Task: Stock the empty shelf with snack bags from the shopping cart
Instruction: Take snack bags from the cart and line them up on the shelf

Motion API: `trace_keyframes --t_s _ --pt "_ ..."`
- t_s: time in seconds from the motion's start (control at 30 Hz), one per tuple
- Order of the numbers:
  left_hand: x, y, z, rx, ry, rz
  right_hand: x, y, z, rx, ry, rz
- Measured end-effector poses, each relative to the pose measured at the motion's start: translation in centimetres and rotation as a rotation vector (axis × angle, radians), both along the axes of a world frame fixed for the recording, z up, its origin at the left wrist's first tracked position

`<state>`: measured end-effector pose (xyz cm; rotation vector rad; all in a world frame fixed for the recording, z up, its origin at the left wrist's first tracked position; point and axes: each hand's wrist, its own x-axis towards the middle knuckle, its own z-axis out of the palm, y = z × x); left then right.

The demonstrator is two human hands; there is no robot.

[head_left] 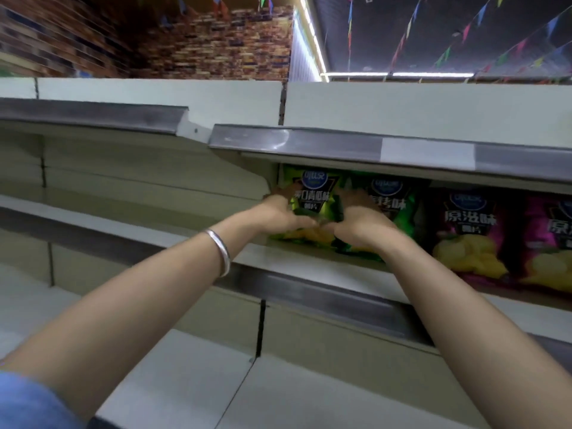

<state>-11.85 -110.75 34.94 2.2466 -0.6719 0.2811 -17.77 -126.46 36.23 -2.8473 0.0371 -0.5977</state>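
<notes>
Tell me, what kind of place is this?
Most likely a shop or supermarket. Long metal shelves with price-label strips, snack bags standing in a row like the light green bag and the pink bag, and colourful bunting overhead.

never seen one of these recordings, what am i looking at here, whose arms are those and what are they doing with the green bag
There is no machine here. The one picture comes from a camera worn on a person's head, so the two bare arms reaching forward are that person's own. They face a shop shelf. The left hand, with a silver bangle on its wrist, and the right hand both grip a light green snack bag from either side, at the shelf's left end. Right of it stand a darker green bag and two pink bags, upright in a row. The shelf bay to the left holds no bags. The picture is blurred, so finger detail is unclear.
</notes>
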Motion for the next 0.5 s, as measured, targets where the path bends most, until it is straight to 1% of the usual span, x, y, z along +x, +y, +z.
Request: trace_keyframes --t_s 0.07,0.17,0.3,0.4,0.5 --pt "-0.9 2.3 -0.1 0.041 0.025 -0.002 -0.1 2.5 -0.3 -0.026 0.047 0.02" --pt "-1.9 6.3 -0.4 0.092 0.038 0.009 -0.4 6.0 -0.8 -0.042 0.009 0.08" --pt "-3.7 12.7 -1.1 0.097 0.087 0.031 -1.0 11.2 -1.6 -0.004 -0.002 0.175" --pt "-5.3 18.3 -1.3 0.068 0.084 0.078 -1.5 15.9 -2.2 0.05 -0.007 0.222" --pt "-7.1 24.0 -1.9 0.078 0.087 0.139 -2.2 21.0 -2.8 0.075 -0.006 0.304"
